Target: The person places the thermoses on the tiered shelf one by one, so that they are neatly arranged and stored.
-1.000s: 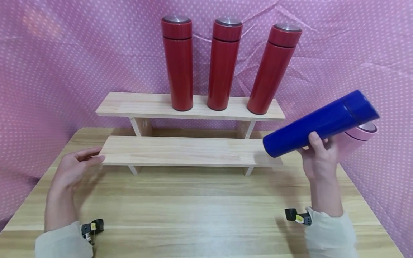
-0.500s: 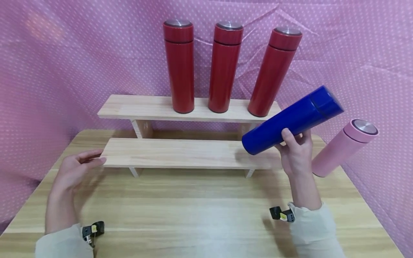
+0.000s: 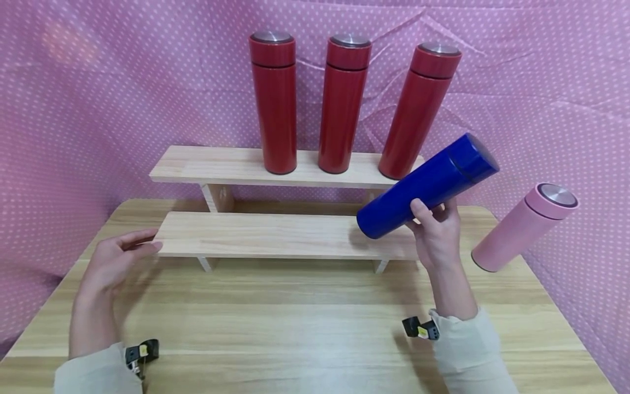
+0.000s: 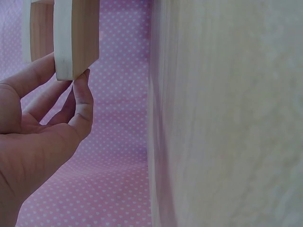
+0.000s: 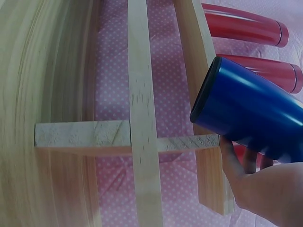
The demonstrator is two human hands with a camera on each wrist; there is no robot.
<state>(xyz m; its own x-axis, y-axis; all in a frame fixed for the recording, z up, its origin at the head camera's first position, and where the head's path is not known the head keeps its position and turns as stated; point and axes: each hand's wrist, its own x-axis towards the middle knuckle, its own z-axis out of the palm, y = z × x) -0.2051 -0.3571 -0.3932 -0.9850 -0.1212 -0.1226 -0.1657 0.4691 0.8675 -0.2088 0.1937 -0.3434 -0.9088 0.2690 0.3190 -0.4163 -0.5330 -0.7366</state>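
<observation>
My right hand grips a blue thermos, tilted with its lid end up to the right. The bottle's base hangs over the right part of the lower wooden shelf; in the right wrist view the blue thermos shows its dark base rim. With thumb and fingers, my left hand pinches the left end of that shelf. The left wrist view shows the fingers on the board's end. Behind, three red thermoses stand upright along the upper shelf.
A pink thermos stands on the table to the right of the shelves. Pink dotted cloth hangs behind and at both sides. The shelf's supports rest on the tabletop.
My right hand has carried the blue thermos leftward, from in front of the pink thermos to over the lower shelf. The pink thermos now shows fully. My left hand stays in place.
</observation>
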